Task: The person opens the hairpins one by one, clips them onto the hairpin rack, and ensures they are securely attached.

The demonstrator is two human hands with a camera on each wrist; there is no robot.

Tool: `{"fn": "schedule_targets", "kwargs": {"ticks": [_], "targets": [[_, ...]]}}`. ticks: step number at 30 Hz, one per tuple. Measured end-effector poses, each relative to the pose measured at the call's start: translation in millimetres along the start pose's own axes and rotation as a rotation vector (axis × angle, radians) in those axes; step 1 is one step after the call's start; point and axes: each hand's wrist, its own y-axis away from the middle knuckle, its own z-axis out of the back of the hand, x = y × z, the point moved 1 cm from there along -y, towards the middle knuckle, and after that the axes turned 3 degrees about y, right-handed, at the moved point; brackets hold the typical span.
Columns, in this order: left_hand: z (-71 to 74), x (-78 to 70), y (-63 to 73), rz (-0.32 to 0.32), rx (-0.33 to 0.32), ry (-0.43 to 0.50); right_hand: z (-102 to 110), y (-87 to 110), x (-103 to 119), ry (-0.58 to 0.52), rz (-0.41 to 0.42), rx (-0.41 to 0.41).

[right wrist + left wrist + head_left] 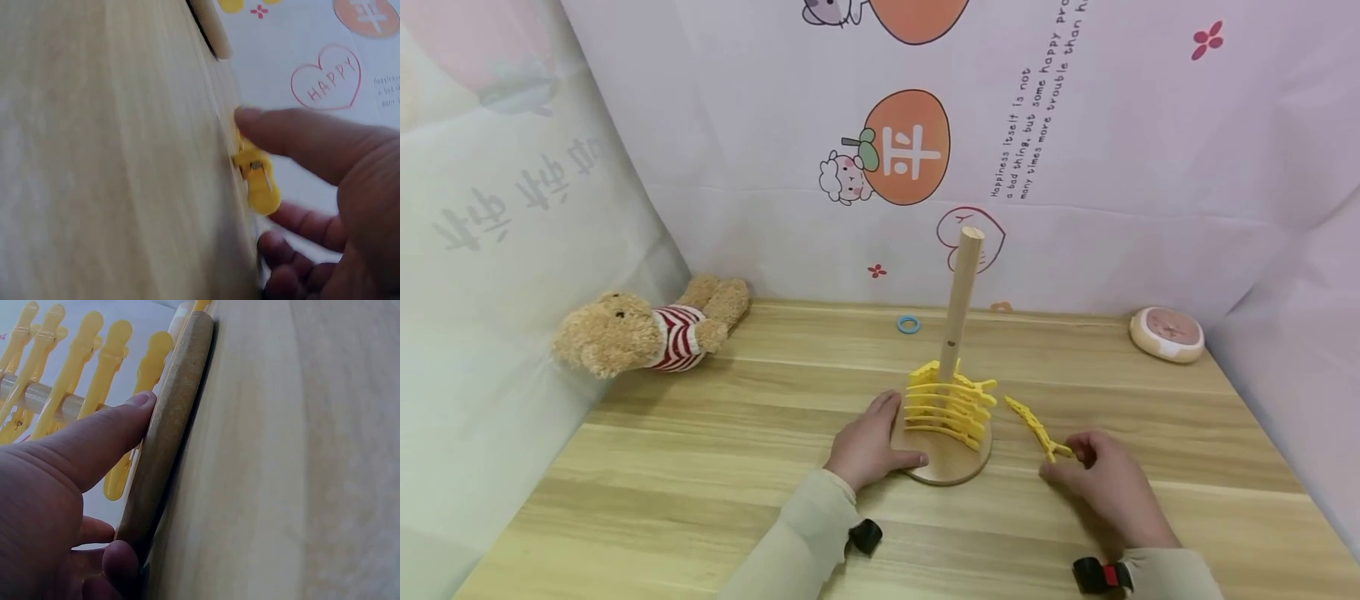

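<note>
A round wooden base (943, 471) with an upright wooden rod (962, 292) stands on the table. Several yellow alligator hair clips (951, 408) are stacked along the rod's lower part. My left hand (867, 442) holds the base at its left, thumb over the top near the rim and fingers at the side. To the right of the base, my right hand (1112, 483) has thumb and fingers around the forked handle end of a single yellow hair clip (1033, 427). That clip's (264, 190) handles show between thumb and forefinger in the right wrist view, close over the tabletop.
Behind the rod lies a small blue ring (908, 324). A plush bear (625, 333) in a striped top lies at the back left. At the back right corner sits a rounded cream and pink object (1167, 333). Printed cloth (760, 150) walls the table at the back and sides.
</note>
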Motion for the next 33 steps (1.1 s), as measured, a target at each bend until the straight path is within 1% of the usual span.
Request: {"fn": "schedule_targets", "kwargs": {"ticks": [3, 5, 8, 12, 15, 17, 20, 26, 33], "targets": [[0.5, -1.4, -0.1, 0.001, 0.003, 0.0, 2, 0.5, 1, 0.008, -0.047, 0.002], [0.8, -2.1, 0.0, 0.004, 0.005, 0.001, 1, 0.7, 0, -0.017, -0.075, -0.025], [1.0, -2.3, 0.3, 0.008, 0.006, 0.003, 0, 0.9, -3, -0.126, -0.115, -0.12], [0.0, -1.8, 0.3, 0.007, 0.008, 0.002, 2, 3.7, 0, -0.282, -0.142, -0.301], [-0.8, -1.6, 0.0, 0.005, 0.009, 0.0, 5, 7.1, 8, -0.342, -0.128, -0.403], [-0.7, -1.7, 0.1, 0.006, 0.007, 0.002, 7, 8.7, 13, -0.378, -0.102, -0.439], [-0.2, -1.8, 0.5, 0.007, 0.003, 0.005, 9, 10.6, 21, -0.412, -0.065, -0.459], [0.6, -2.0, 1.4, 0.003, 0.008, 0.006, 18, 16.1, 34, -0.425, -0.013, -0.456], [1.0, -2.6, 1.9, 0.002, 0.006, 0.004, 28, 21.7, 50, -0.475, 0.048, -0.45]]}}
